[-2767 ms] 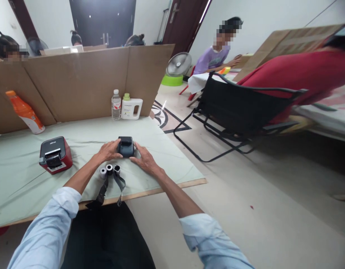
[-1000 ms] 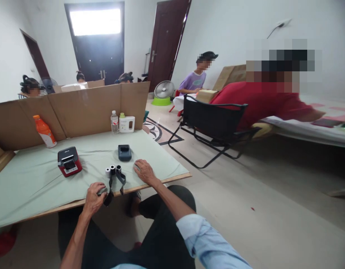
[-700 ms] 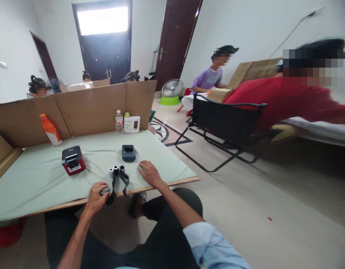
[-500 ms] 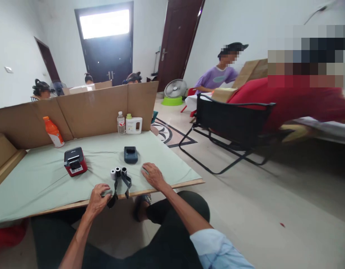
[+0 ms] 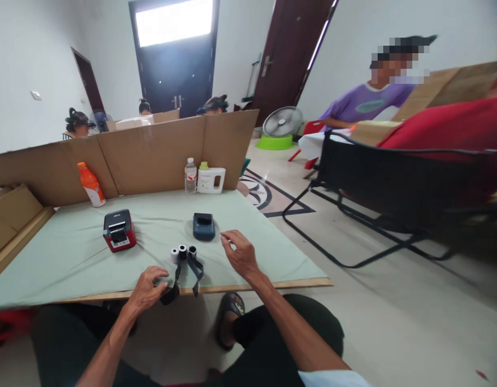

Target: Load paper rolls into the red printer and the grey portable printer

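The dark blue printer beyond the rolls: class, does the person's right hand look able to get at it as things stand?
Probably yes. The right hand hovers open just right of the dark blue printer, with only bare green cloth between them; the rolls lie off to the side.

Pale green cloth on the bench [image 5: 71, 252]. Dark blue-grey small printer [image 5: 204, 226]. Red printer with black top [image 5: 119, 230]. Three little rolls [image 5: 183, 252], white to black, with dark grey strips [image 5: 197, 269]. Orange bottle with white label [image 5: 91, 185]. White jug with green cap [image 5: 210, 179]. Brown cardboard wall [image 5: 151, 153]. Black folding chair [image 5: 393, 193].
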{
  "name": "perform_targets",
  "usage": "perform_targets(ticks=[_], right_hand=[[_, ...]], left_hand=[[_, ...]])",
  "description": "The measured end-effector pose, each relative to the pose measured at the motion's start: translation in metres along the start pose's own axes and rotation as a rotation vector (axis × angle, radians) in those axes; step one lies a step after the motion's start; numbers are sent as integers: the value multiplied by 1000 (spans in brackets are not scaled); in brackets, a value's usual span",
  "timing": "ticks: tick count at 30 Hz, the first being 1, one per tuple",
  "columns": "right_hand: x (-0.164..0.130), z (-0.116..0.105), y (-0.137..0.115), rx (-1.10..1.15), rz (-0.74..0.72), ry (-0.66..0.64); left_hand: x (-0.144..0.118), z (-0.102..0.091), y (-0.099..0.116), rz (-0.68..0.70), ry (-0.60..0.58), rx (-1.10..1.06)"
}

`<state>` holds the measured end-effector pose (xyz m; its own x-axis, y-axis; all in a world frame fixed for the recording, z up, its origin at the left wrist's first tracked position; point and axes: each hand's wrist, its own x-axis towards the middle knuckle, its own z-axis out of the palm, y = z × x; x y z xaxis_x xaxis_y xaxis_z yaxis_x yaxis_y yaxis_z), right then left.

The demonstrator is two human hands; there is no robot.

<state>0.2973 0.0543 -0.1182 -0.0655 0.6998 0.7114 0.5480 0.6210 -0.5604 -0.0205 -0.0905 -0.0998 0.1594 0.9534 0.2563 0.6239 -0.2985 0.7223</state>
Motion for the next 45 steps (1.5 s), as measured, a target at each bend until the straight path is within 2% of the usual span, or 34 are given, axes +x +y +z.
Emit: perform_targets(ticks=[2,3,4,8,10,12,13,15,17,18,23,26,29,33,39,45], right_hand=[[16,6,-20,70,-38,4],[24,10,-29,101,-58,0],[31,15,-38,128,-69,-15],[55,37,-63,254,-114,-136],[63,48,-69,324,-130,-201],[70,59,-74,379,-128,-278],[73,65,-76,401,-120,-328],[79,78,-82,439,-98,-463],[84,96,-89,473,-77,-619],[87,106,-92,491,-63,-696],[96,170,-112,603,27,-986],[99,204,-121,721,31,-1072],[97,223,-130,863,-24,-1075],[91,217,-137,912,11,-1043],[74,175,-134,742,68,-1006],[64,146,-123,652,108,-955]], left_hand=[[4,-13,0,-17,4,-8],[7,-23,-1,-20,48,6],[10,-36,-2,-21,123,36],[24,-104,-17,-42,590,265],[31,-139,-33,-96,713,318],[39,-165,-54,-196,677,231],[43,-173,-63,-262,621,146],[52,-182,-79,-325,438,-33],[59,-182,-86,-304,276,-182],[63,-181,-87,-275,234,-229],[70,-172,-88,-205,206,-325],[67,-165,-97,-201,179,-380],[65,-155,-104,-173,216,-405],[61,-143,-105,-127,227,-467],[48,-115,-97,-164,212,-510],[51,-91,-87,-106,179,-413]])
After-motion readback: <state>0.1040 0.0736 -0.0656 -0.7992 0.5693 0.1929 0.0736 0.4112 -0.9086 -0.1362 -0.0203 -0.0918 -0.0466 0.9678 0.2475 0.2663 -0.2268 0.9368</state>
